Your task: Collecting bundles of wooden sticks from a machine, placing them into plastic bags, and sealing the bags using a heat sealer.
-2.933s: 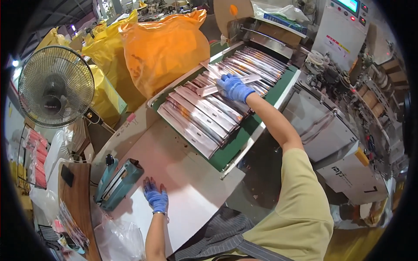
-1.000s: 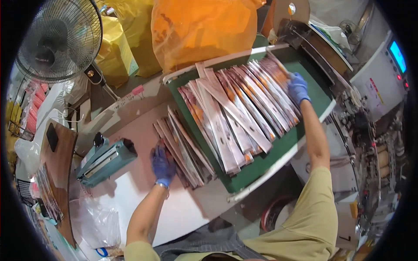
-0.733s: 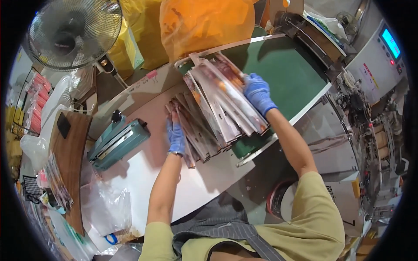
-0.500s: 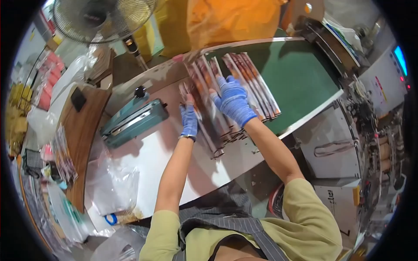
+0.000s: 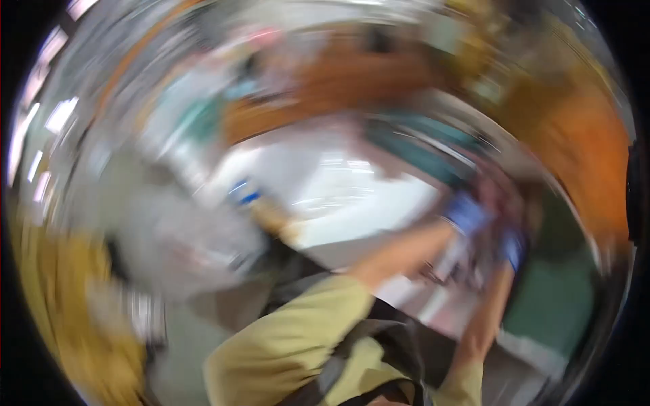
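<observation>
Motion blur covers the whole head view; only broad shapes and colours can be listed.

Left hand (image 5: 466,214): blue glove, at the far right edge of the white tabletop (image 5: 338,196), pressed against a smeared bundle of flat packets (image 5: 474,254). Whether the fingers are closed on it cannot be told.

Right hand (image 5: 513,249): blue glove, just beside the left, on the other side of the same bundle. Grip likewise unreadable; the hand appears to touch the packets.

Packets: a streak of pale, pinkish strips between the two gloves, at the tabletop's right edge next to the green surface (image 5: 555,298). Count and order not legible.

Other items: teal device (image 5: 420,145) near the tabletop's far edge; orange bag (image 5: 582,149) beyond the green surface; crumpled clear plastic (image 5: 176,237) off the tabletop's left edge; wooden surface (image 5: 318,81) at the back.

Progress, as a judgement: the packets seem gathered into one stack between both hands, and the green surface shows no loose strips where it can be read. The bundle is not yet set down anywhere apart.
</observation>
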The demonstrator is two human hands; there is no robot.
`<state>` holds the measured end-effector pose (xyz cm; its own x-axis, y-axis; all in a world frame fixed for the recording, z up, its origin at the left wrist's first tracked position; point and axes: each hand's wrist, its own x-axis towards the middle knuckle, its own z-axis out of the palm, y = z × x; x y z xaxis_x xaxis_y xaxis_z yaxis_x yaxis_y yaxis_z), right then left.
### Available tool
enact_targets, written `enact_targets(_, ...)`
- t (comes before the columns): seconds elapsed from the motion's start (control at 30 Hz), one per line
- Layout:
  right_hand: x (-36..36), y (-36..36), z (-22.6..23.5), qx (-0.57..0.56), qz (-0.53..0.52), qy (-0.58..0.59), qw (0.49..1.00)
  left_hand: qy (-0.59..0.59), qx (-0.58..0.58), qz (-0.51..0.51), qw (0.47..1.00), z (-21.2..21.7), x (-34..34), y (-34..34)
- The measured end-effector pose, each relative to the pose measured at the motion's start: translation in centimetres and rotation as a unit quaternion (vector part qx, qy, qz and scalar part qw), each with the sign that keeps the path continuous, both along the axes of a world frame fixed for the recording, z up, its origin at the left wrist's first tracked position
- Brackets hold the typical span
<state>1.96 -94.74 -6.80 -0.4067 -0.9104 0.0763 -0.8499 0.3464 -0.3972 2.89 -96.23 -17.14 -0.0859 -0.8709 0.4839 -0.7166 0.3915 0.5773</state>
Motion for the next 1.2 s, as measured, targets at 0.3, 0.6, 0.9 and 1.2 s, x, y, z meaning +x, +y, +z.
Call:
enact_targets(0.3, 29.2, -22.0, -9.0, -0.046, 0.410, -0.263, 0.872, 0.123, 0.546, -0.274, 0.782, 4.0, 5.1, -4.4)
enact_targets(0.6, 30.5, -25.4, -17.9, -0.040, 0.400, -0.450, 0.797, 0.193, 0.496, -0.428, 0.730, 2.3, 4.3, -6.7)
enact_targets(0.9, 31.6, -22.9, -16.8, -0.094, 0.410, -0.539, 0.730, 0.278, 0.371, -0.539, 0.703, 10.7, 15.3, -8.2)
enact_targets(1.2, 9.3, 1.8, -12.4, -0.271, 0.080, -0.482, 0.829, 0.231, -0.024, -0.719, 0.656, 16.1, 19.5, -11.4)
